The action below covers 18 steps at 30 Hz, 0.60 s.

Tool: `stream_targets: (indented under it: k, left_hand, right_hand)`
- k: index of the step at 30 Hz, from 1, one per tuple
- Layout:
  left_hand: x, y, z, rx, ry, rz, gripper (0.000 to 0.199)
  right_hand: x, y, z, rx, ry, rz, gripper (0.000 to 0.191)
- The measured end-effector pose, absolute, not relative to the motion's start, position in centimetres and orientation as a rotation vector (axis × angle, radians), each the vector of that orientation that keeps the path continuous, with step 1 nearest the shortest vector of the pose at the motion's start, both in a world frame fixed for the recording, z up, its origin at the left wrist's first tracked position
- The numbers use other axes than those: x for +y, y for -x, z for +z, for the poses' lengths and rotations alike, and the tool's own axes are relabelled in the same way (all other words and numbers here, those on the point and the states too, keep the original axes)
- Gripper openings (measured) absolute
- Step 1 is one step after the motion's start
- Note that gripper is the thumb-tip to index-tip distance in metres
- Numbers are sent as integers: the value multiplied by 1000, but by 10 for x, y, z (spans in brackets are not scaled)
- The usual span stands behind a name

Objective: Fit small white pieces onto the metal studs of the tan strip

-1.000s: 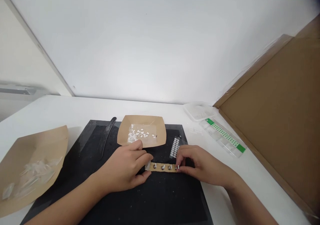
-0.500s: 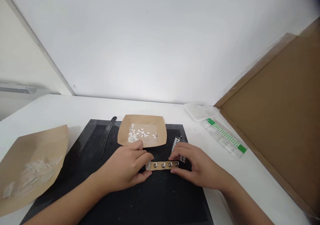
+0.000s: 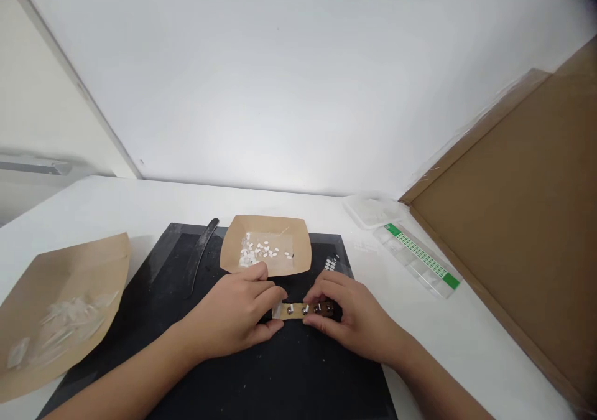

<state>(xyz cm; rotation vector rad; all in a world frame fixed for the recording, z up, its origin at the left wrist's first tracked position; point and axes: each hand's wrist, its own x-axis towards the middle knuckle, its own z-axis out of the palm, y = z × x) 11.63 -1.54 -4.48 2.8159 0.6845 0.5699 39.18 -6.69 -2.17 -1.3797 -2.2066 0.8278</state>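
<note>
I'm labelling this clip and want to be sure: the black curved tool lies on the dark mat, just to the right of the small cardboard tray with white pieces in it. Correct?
Not quite: the current head view shows the black curved tool on the dark mat, but left of the small cardboard tray.

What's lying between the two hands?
In the head view, a tan strip with small round metallic pieces lies between the left hand and right hand, on the black mat.
</note>
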Motion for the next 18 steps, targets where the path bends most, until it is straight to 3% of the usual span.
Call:
stream_targets:
  k: [18]
  left_hand:
    - [-15, -116, -47, 642, -2807, 567, 16]
  right_hand:
    - [-67, -386, -34, -2126, 1374, 878, 7]
